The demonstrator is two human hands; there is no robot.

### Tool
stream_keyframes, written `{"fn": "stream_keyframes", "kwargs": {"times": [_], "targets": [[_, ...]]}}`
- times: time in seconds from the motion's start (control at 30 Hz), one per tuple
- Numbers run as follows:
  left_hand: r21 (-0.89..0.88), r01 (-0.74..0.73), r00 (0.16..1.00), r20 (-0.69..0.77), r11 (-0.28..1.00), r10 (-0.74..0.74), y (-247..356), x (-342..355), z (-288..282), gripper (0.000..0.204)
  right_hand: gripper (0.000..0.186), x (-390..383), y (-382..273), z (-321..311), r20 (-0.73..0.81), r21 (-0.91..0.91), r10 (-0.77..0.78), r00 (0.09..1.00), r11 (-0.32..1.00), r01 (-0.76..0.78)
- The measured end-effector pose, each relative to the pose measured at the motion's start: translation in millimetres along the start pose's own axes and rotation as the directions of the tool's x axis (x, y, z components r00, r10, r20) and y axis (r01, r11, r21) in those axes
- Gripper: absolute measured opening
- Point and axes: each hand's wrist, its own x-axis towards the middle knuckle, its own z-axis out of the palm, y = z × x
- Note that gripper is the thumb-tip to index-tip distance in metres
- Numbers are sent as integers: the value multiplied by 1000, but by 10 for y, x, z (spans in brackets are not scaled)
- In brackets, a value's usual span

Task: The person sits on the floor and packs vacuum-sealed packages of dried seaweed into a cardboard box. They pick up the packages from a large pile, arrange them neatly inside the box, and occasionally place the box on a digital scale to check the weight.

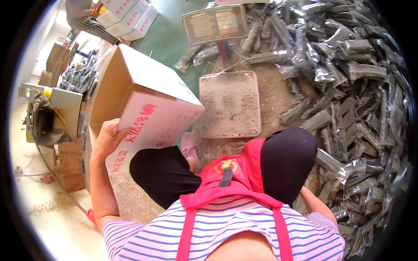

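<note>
My left hand (110,138) is closed on the edge of a flap of a large white cardboard box (161,113) with pink printing. The box stands tilted at my left, its open side and brown inside facing left. My right forearm (314,204) reaches down past my right knee, beside a big heap of clear-wrapped dark grey-green bundles (344,130). The knee hides the fingers of my right hand, so what they touch cannot be seen. In front of me lies the dirty pale platform of a floor scale (230,104), with a display panel (215,25) at its far end.
Stacked white boxes (128,19) and a person (82,15) are at the far left. A metal machine (61,115) with a hanging cable stands along the left side, near flattened cardboard (56,61). The bundle heap fills the whole right side.
</note>
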Motion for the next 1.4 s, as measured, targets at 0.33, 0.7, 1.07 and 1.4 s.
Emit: {"fn": "stream_keyframes", "kwargs": {"times": [0.33,0.7,1.07,1.4], "targets": [[224,-588,779,416,777,470,1074,698,1717,12,43,-237,92,-328,-167,80,-311,936,942,327],[175,-620,730,487,765,480,1861,1146,1852,34,31,-102,-1684,-2121,-661,-565,-619,424,783,262],[-69,-559,615,634,826,469,1688,1725,1835,42,84,2379,-3411,-4354,-784,-520,-171,597,707,-480],[-117,-494,562,713,862,419,1714,1805,1892,46,106,2983,-2499,-4533,-760,-357,-166,628,915,-190]]}}
